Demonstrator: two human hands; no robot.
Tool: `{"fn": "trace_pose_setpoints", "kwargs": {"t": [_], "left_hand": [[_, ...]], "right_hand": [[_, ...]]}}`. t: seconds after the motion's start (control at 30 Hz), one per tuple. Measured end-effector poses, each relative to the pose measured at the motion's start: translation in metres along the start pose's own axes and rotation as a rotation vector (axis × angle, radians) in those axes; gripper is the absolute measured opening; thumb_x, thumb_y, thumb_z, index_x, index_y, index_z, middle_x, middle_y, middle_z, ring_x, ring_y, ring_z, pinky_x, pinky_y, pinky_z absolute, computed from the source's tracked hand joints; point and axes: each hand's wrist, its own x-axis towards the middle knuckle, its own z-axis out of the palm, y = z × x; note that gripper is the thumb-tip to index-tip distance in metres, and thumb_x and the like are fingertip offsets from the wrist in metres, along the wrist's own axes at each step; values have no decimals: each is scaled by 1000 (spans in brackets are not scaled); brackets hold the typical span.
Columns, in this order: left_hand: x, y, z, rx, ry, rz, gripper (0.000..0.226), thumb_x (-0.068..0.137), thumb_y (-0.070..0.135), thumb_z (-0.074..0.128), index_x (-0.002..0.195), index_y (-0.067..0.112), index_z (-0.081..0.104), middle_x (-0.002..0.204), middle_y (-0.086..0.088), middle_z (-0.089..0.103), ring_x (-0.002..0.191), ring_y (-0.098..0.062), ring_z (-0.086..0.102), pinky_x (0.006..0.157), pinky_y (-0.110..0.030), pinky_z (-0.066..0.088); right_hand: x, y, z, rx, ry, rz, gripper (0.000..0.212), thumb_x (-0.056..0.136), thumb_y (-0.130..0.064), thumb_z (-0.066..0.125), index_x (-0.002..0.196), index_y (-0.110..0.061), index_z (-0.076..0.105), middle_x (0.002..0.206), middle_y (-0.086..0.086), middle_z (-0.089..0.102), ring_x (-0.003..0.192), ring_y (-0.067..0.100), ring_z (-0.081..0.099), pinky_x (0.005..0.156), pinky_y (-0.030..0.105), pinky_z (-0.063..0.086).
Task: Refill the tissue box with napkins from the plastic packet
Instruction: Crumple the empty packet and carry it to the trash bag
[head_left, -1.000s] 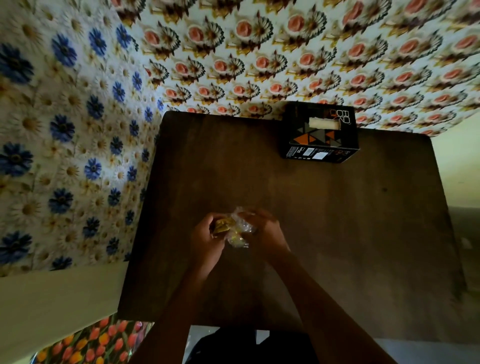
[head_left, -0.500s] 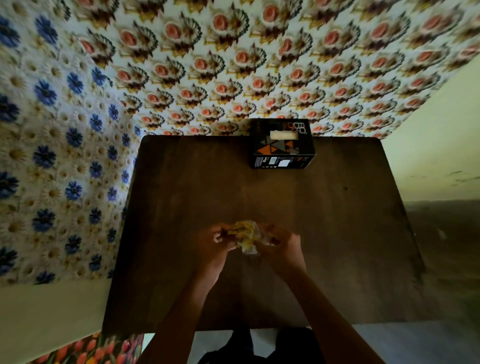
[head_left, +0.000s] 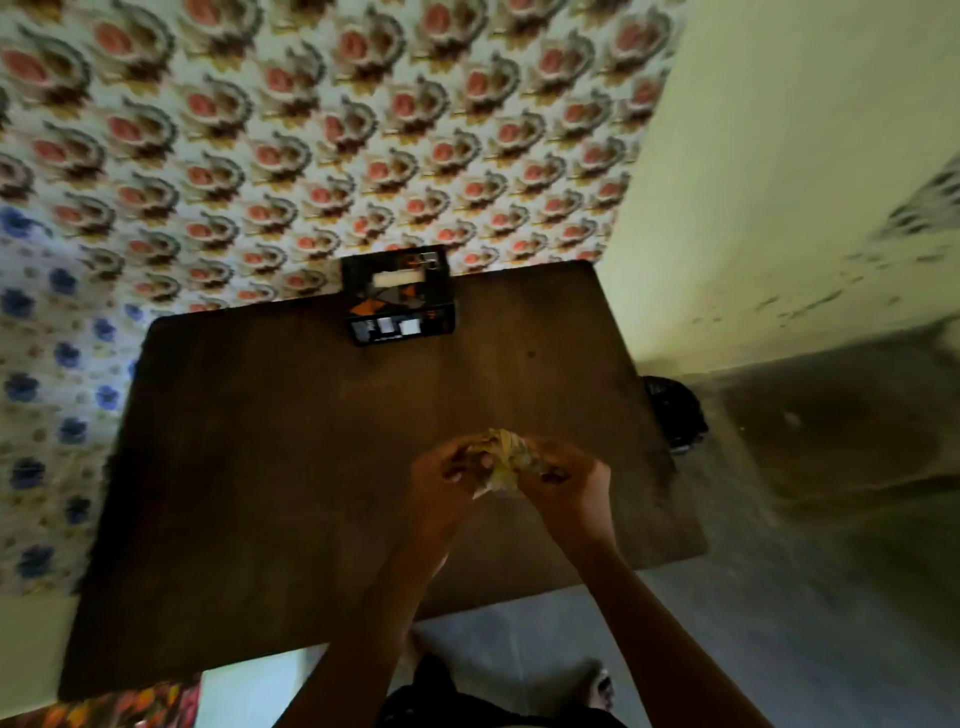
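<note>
Patterned floral wallpaper, red-orange blooms ahead and blue ones to the left, backs a dark brown wooden table (head_left: 291, 467); plain pale wall to the right, grey floor below. Frame is motion-blurred.

Head view, the only one. Black cardboard tissue box with orange triangles (head_left: 399, 296) stands at the far edge of the table, against the wallpaper, its top slot showing a pale strip, probably tissue. Well apart from the hands.

Crinkled yellowish clear plastic packet (head_left: 501, 460) is held above the near-middle of the table, off the surface, between both hands. Left hand (head_left: 447, 480) has its grip clamped on the packet's left side, fingers curled over it. Right hand (head_left: 563, 480) has its grip clamped on the right side. Hands nearly touch. Napkins inside cannot be made out; the packet reads as a bunched wad.

Judgement: opening or working the packet, box not yet touched; task early.

Risks from here:
- Thin film may tear suddenly under opposed pulls, spilling napkins onto table or floor.
- Bunched grip may crumple napkins, so they jam in the narrow slot.
- Box is light and sits at the edge; pushing napkins in one-handed could shove it off or tip it.
</note>
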Motion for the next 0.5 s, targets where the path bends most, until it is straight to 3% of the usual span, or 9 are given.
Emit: {"fn": "trace_pose_setpoints", "kwargs": {"t": [0.1, 0.27, 0.37, 0.5], "left_hand": [[-19, -1, 61, -34, -43, 13, 28, 77, 9, 82, 104, 14, 75, 103, -11, 78, 100, -34, 74, 89, -52, 59], [-50, 6, 156, -75, -50, 87, 24, 91, 7, 69, 114, 4, 72, 109, -13, 77, 103, -27, 74, 89, -39, 61], [-58, 8, 204, -53, -31, 112, 22, 92, 13, 68, 112, 4, 72, 107, -15, 76, 103, -29, 74, 92, -42, 60], [-57, 8, 267, -35, -81, 114, 16, 93, 11, 68, 108, 10, 74, 105, -10, 77, 101, -28, 74, 91, -42, 60]], "right_hand": [[-7, 14, -66, -3, 32, 45, 26, 82, -10, 82, 93, -31, 71, 76, -16, 71, 73, 1, 74, 61, 18, 59], [-15, 44, -165, 67, 146, 144, 37, 79, -9, 83, 68, -42, 72, 63, -18, 72, 65, 0, 72, 58, 17, 58], [-21, 64, -208, 103, 257, 229, 19, 78, -11, 83, 90, -24, 76, 75, 1, 78, 74, 21, 76, 65, 39, 62], [-15, 92, -256, 124, 335, 288, 19, 79, -11, 84, 92, -24, 81, 72, -8, 77, 74, 9, 75, 65, 31, 61]]}}
